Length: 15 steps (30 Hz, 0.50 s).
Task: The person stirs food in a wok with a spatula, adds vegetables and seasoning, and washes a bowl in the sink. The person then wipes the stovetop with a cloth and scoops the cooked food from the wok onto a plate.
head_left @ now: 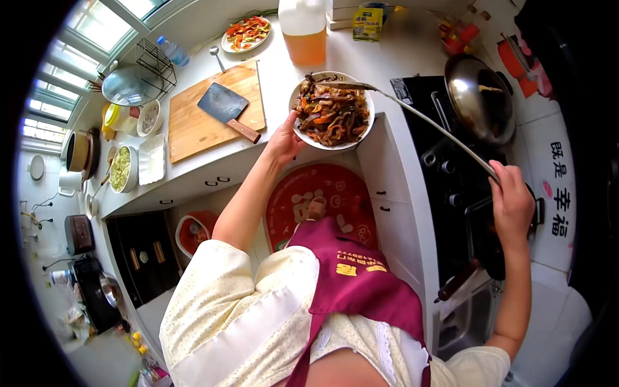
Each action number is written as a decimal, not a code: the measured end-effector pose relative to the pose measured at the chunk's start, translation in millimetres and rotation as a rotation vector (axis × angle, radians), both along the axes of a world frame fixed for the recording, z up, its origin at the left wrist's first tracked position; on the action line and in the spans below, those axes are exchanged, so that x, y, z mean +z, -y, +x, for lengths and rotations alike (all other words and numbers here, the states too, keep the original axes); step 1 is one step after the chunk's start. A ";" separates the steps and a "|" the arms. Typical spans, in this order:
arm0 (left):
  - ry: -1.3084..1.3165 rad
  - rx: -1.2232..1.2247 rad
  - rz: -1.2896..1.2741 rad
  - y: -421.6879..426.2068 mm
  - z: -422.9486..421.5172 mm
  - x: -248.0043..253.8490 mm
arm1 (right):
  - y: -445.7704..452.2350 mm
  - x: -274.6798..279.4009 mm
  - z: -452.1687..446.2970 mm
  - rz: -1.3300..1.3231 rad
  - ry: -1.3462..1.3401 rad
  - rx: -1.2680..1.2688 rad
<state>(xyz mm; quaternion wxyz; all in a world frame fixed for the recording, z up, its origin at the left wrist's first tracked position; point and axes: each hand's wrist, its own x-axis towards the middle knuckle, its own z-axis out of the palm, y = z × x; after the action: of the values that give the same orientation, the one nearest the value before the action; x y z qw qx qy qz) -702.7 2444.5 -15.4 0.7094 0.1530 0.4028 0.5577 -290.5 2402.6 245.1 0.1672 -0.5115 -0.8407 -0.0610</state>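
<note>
My left hand (284,141) grips the near left rim of a white bowl (371,132) heaped with cooked dark strips and orange pieces (331,115). The bowl is at the counter's front edge. My right hand (514,198) is closed around the handle of a long metal spatula (438,126), over the stove's side. The spatula's head rests at the top of the food. To the left of the bowl, a cleaver (223,103) lies on a wooden cutting board (187,133).
A lidded wok (480,100) sits on the black stove (416,97). Behind the bowl stand a large oil jug (303,32) and a plate of sliced vegetables (247,34). At the left are a bowl of green pieces (121,169) and a white tray (152,159).
</note>
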 end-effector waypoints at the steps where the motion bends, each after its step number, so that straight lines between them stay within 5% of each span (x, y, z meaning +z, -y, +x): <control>1: 0.013 -0.002 -0.004 -8.5 -14.8 -13.1 | -14.6 -7.0 -15.0 -0.009 0.030 0.030; 15: -0.145 -0.004 -0.331 -79.6 -65.3 -47.9 | -90.8 -49.7 -81.5 -0.024 0.215 0.163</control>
<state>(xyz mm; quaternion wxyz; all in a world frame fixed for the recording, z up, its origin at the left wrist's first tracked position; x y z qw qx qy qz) -768.0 2524.1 -63.3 0.6949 0.0747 0.5391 0.4700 -372.0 2493.4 195.4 0.0744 -0.4337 -0.8933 -0.0915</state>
